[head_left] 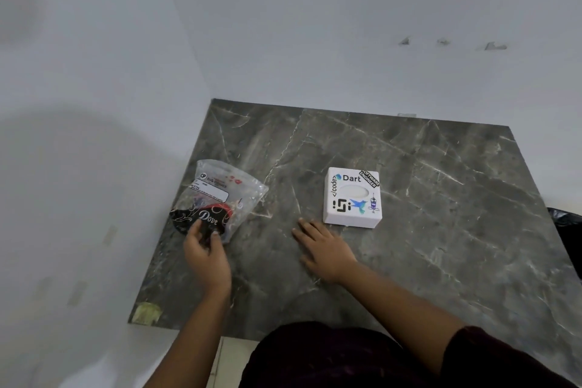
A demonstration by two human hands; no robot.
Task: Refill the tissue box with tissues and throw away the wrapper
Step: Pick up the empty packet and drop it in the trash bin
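A white square tissue box (352, 197) covered in stickers lies on the dark marble table (441, 214), its oval slot facing up. Left of it lies a clear plastic wrapper (225, 191) with a white label and a black "Dove" print at its near end. My left hand (206, 257) pinches the wrapper's near edge between thumb and fingers. My right hand (324, 249) rests flat on the table, fingers spread, just in front of the box's near left corner and not touching it. Whether tissues are inside the wrapper I cannot tell.
White walls meet at the table's far left corner. A black bin bag (567, 230) shows at the table's right edge. A yellowish tape patch (146, 312) marks the near left corner. My dark-clothed lap (330, 359) is at the near edge.
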